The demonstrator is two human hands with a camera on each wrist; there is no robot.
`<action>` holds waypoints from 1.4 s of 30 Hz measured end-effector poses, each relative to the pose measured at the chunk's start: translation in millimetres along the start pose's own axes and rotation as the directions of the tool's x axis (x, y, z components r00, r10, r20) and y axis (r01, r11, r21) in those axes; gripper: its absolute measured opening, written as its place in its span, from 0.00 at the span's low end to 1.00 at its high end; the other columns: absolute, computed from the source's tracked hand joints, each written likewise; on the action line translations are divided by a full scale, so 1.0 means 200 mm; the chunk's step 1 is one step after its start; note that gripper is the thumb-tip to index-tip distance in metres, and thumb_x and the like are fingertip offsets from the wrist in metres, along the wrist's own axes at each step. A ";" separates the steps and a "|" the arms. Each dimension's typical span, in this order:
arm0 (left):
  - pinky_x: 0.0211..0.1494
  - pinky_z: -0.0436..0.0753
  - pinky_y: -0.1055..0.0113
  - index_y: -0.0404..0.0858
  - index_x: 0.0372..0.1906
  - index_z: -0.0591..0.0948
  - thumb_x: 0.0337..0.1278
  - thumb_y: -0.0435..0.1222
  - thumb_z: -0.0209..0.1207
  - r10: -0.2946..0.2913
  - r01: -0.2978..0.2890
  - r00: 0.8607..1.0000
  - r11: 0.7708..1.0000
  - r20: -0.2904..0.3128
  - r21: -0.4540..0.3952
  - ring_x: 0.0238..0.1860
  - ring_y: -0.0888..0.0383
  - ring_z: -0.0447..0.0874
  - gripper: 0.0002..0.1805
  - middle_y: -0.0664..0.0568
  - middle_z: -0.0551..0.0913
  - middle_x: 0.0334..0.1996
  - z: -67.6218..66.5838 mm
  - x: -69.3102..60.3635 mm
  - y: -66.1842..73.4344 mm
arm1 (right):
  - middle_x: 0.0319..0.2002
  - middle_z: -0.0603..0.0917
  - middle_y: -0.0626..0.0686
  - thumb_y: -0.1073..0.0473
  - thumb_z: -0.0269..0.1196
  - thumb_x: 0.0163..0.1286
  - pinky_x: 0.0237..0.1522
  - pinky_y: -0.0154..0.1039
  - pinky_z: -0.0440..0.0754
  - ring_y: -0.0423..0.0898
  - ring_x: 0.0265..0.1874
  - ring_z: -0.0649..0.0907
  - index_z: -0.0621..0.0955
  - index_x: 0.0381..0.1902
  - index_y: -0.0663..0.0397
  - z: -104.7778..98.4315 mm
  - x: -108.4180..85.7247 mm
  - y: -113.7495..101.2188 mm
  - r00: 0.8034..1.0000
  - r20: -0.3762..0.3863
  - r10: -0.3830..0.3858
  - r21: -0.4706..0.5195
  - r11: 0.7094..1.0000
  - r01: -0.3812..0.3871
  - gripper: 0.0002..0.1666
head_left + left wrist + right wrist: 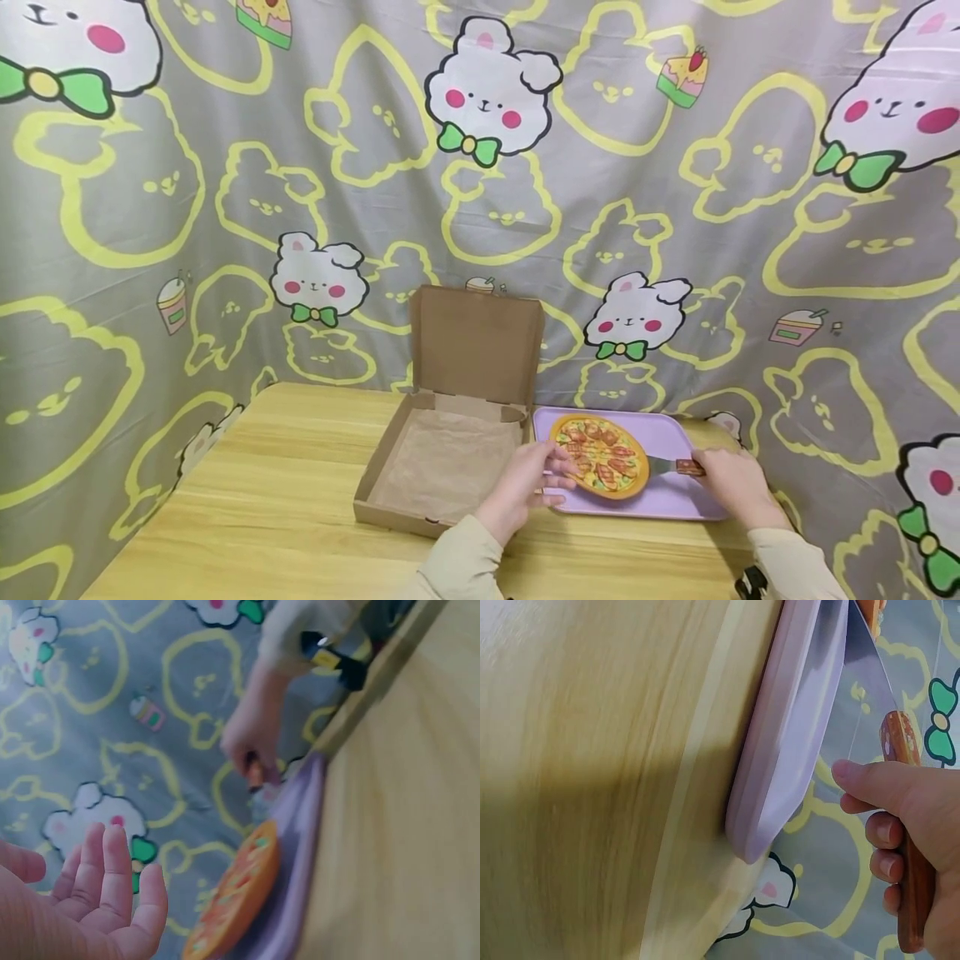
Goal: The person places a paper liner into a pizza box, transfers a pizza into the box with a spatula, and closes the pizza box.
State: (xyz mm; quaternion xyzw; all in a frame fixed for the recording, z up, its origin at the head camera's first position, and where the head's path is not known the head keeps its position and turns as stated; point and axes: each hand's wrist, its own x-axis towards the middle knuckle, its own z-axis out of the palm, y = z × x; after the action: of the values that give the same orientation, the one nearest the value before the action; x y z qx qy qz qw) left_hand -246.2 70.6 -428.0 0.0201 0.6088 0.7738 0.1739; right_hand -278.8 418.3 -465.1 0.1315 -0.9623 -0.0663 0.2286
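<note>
My right hand (738, 487) grips the wooden handle (911, 892) of a metal spatula (663, 467). The spatula's blade runs under a toy-like pizza (600, 454) with an orange rim. In the left wrist view the pizza (244, 889) is tilted and seems raised off the purple tray (678, 429), though its far side is hidden. My left hand (528, 479) is beside the pizza's left edge, fingers loosely spread and holding nothing. Whether its fingertips touch the rim I cannot tell. Left of the tray, a cardboard pizza box (367, 504) stands with its lid (476, 337) raised.
Brown paper (442, 462) lines the box, which sits close against the tray's left side. Both rest on a wood-grain table (270, 492). A grey curtain (390, 208) with cartoon rabbits hangs behind the table and along its sides.
</note>
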 end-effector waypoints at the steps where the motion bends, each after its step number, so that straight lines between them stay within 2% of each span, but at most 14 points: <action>1: 0.33 0.83 0.66 0.36 0.43 0.80 0.68 0.46 0.47 0.012 -0.012 1.000 1.000 0.003 0.005 0.29 0.61 0.85 0.18 0.49 0.88 0.35 -0.02 0.00 0.02 | 0.19 0.81 0.49 0.59 0.74 0.49 0.22 0.49 0.71 0.51 0.19 0.79 0.76 0.18 0.47 0.00 0.00 0.00 1.000 0.006 0.004 0.002 1.000 -0.004 0.15; 6: 0.39 0.85 0.63 0.33 0.49 0.78 0.72 0.48 0.44 0.058 -0.058 0.998 0.997 0.004 0.044 0.33 0.61 0.85 0.22 0.48 0.88 0.38 -0.15 -0.03 0.11 | 0.18 0.80 0.47 0.59 0.74 0.49 0.21 0.47 0.70 0.50 0.18 0.79 0.75 0.18 0.46 0.00 0.00 0.01 1.000 0.017 0.006 0.004 1.000 -0.006 0.15; 12: 0.45 0.85 0.59 0.31 0.53 0.77 0.73 0.49 0.42 0.083 -0.082 0.997 0.994 -0.005 0.074 0.37 0.59 0.85 0.26 0.42 0.86 0.45 -0.33 -0.05 0.16 | 0.18 0.81 0.47 0.59 0.74 0.49 0.21 0.47 0.70 0.49 0.18 0.79 0.75 0.17 0.45 0.00 0.00 0.02 0.999 0.037 0.014 0.011 1.000 -0.014 0.16; 17: 0.48 0.85 0.56 0.33 0.51 0.77 0.73 0.48 0.43 0.114 -0.111 0.993 0.990 -0.035 0.084 0.38 0.58 0.85 0.23 0.44 0.85 0.44 -0.47 -0.08 0.20 | 0.19 0.81 0.47 0.58 0.74 0.49 0.21 0.48 0.70 0.49 0.18 0.79 0.75 0.18 0.45 0.01 -0.01 0.03 0.999 0.044 0.024 0.018 1.000 -0.025 0.16; 20: 0.45 0.85 0.59 0.33 0.50 0.78 0.74 0.47 0.44 0.135 -0.128 0.989 0.987 -0.065 0.093 0.37 0.59 0.85 0.22 0.46 0.86 0.42 -0.54 -0.09 0.22 | 0.19 0.82 0.47 0.58 0.74 0.49 0.21 0.48 0.70 0.49 0.19 0.79 0.75 0.18 0.45 0.01 -0.01 0.03 0.999 0.044 0.024 0.017 1.000 -0.025 0.15; 25: 0.40 0.84 0.63 0.30 0.50 0.77 0.73 0.44 0.46 0.179 -0.162 0.976 0.977 -0.121 0.136 0.36 0.58 0.85 0.20 0.50 0.85 0.37 -0.65 -0.11 0.26 | 0.19 0.81 0.46 0.59 0.74 0.48 0.21 0.47 0.70 0.49 0.19 0.79 0.75 0.18 0.45 0.00 -0.02 0.03 0.999 0.035 0.021 0.008 1.000 -0.021 0.15; 30: 0.43 0.84 0.60 0.31 0.49 0.77 0.71 0.41 0.48 0.199 -0.163 0.965 0.966 -0.173 0.199 0.39 0.54 0.85 0.17 0.49 0.86 0.37 -0.77 -0.12 0.28 | 0.18 0.80 0.46 0.60 0.74 0.47 0.22 0.46 0.69 0.49 0.19 0.79 0.74 0.18 0.45 0.00 -0.03 0.03 0.999 0.026 0.024 0.008 1.000 -0.024 0.17; 33: 0.42 0.84 0.62 0.31 0.49 0.77 0.71 0.40 0.48 0.214 -0.168 0.960 0.957 -0.183 0.236 0.38 0.55 0.85 0.16 0.50 0.86 0.36 -0.85 -0.14 0.30 | 0.18 0.80 0.46 0.61 0.74 0.47 0.21 0.46 0.68 0.49 0.19 0.79 0.73 0.18 0.45 0.00 -0.05 0.04 0.999 0.027 0.030 0.013 0.999 -0.030 0.17; 37: 0.41 0.82 0.66 0.29 0.52 0.76 0.73 0.39 0.48 0.239 -0.185 0.955 0.943 -0.177 0.276 0.37 0.59 0.85 0.16 0.56 0.86 0.34 -0.97 -0.16 0.34 | 0.19 0.81 0.46 0.61 0.73 0.48 0.22 0.45 0.66 0.49 0.20 0.79 0.75 0.19 0.45 -0.01 -0.06 0.03 0.998 0.039 0.046 0.021 0.999 -0.046 0.15; 42: 0.44 0.83 0.66 0.29 0.55 0.74 0.73 0.40 0.49 0.286 -0.205 0.933 0.922 -0.220 0.328 0.38 0.62 0.85 0.18 0.57 0.86 0.35 -1.10 -0.16 0.37 | 0.20 0.82 0.48 0.62 0.72 0.48 0.23 0.45 0.66 0.50 0.21 0.80 0.76 0.19 0.46 -0.03 -0.07 0.04 0.997 0.039 0.061 0.020 0.998 -0.061 0.13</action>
State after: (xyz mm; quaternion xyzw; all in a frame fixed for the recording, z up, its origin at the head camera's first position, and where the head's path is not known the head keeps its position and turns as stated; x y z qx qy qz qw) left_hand -287.3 -160.1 -408.8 0.0201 0.7290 0.6841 -0.0129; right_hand -266.2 428.8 -464.9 0.1033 -0.9707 -0.0513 0.2106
